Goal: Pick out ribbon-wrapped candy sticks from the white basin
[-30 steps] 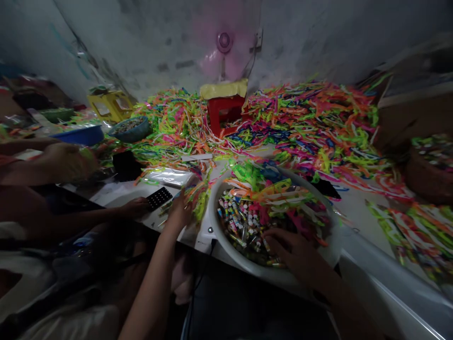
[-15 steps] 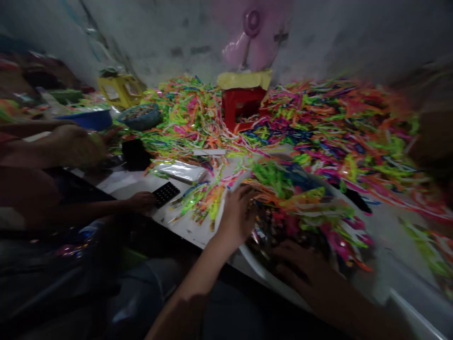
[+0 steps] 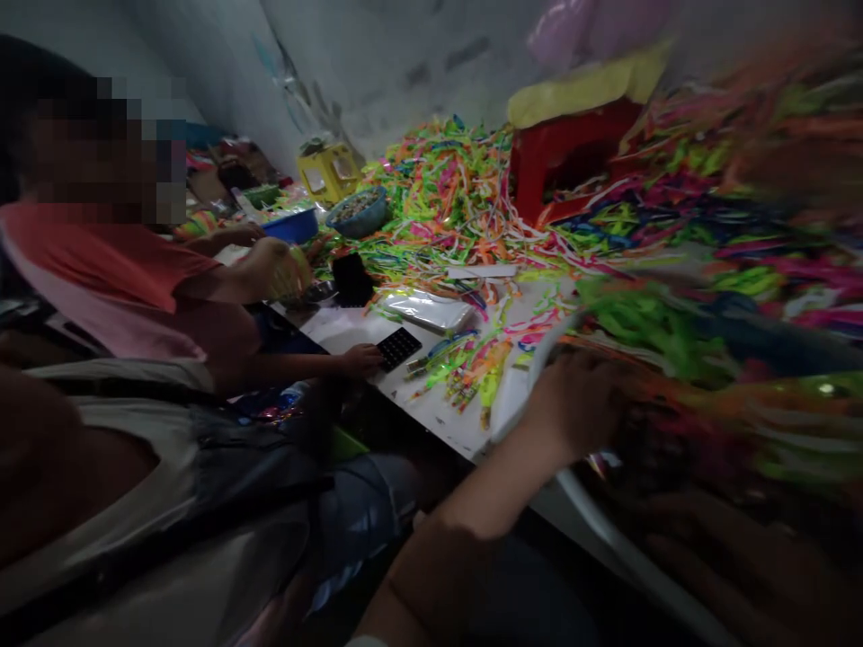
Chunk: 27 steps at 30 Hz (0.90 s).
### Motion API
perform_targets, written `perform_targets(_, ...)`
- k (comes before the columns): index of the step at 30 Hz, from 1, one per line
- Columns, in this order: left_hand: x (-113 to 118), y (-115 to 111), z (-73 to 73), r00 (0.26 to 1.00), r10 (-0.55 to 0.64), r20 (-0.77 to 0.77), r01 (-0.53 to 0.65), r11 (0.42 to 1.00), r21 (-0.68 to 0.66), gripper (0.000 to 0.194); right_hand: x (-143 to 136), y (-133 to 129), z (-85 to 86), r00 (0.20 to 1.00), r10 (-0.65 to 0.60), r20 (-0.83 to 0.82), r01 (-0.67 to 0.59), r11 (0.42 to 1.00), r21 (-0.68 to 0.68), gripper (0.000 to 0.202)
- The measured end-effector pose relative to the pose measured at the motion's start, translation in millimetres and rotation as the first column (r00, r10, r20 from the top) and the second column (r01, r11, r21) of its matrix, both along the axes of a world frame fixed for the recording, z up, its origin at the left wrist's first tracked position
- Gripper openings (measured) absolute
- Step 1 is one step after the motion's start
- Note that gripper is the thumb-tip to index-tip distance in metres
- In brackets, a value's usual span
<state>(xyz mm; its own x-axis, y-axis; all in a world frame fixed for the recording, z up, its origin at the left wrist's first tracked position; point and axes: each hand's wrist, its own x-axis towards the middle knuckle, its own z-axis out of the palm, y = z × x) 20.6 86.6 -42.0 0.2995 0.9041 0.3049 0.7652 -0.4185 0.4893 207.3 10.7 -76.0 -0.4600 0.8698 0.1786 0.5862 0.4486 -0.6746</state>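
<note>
A white-rimmed basin (image 3: 600, 530) full of bright plastic strips and small shiny pieces sits at the table's front edge. Over its left rim reaches my left hand (image 3: 583, 404), among the orange and green strips (image 3: 661, 332). Its fingers point down into the basin and are smeared, so a hold does not show. Low on the right, my right hand (image 3: 734, 548) lies dark and blurred over the basin's near side; its fingers cannot be made out. Left of the basin, a bunch of coloured strips with metallic ends (image 3: 472, 377) rests on the white table (image 3: 431, 418).
Two people sit to my left; one person's hand (image 3: 364, 359) touches a black tray with small round pits (image 3: 399, 348). A clear plastic packet (image 3: 428, 310), blue bowls (image 3: 357, 214), a yellow stool (image 3: 328, 175) and a red stool (image 3: 573, 153) stand among heaped strips (image 3: 445, 180).
The view has swung left, so the basin and both my hands appear farther right, and the people on the left show more. Both my hands stay at the basin.
</note>
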Motion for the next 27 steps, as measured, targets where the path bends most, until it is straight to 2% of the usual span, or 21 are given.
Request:
perform_targets(2,-1.4,-0.9,1.4,0.998,-0.047,0.034,0.047,0.999,0.003,0.035,3.1,-0.2,14.9,0.997,-0.026,0.072,0.028,0.999,-0.035,0.019)
perform_targets(5,-4.3,-1.1,0.5,0.977,-0.13,0.168,0.128,0.991,0.028,0.034,6.7,-8.2,29.0,0.986,-0.142,0.084,0.148,0.986,-0.071,0.022)
perform_targets(9,-7.2,0.5,-5.8,0.932,-0.159,0.325,0.15,0.987,0.053,0.028,9.8,-26.1,32.0,0.947,-0.309,0.083,0.314,0.948,-0.051,0.02)
perform_targets(13,-8.2,2.8,-9.4,0.912,-0.159,0.378,0.169,0.986,0.008,0.026,13.0,-41.3,31.7,0.897,-0.44,0.045,0.441,0.896,-0.04,0.018)
perform_targets(17,-9.4,4.9,-9.9,0.922,-0.159,0.353,0.175,0.984,-0.015,0.027,14.3,-47.5,29.7,0.884,-0.451,-0.127,0.461,0.885,0.065,0.013)
perform_targets(19,-10.1,6.2,-10.4,0.922,-0.171,0.348,0.191,0.981,-0.024,0.026,13.9,-46.9,29.5,0.877,-0.456,-0.154,0.473,0.875,0.102,0.013)
perform_targets(23,-11.3,8.3,-10.9,0.915,-0.181,0.362,0.211,0.977,-0.043,0.024,13.7,-43.0,32.1,0.898,-0.431,-0.092,0.439,0.893,0.097,0.013)
perform_targets(27,-11.1,8.2,-8.3,0.908,-0.186,0.375,0.21,0.977,-0.023,0.023,14.5,-41.1,34.2,0.919,-0.395,-0.006,0.394,0.917,0.058,0.021)
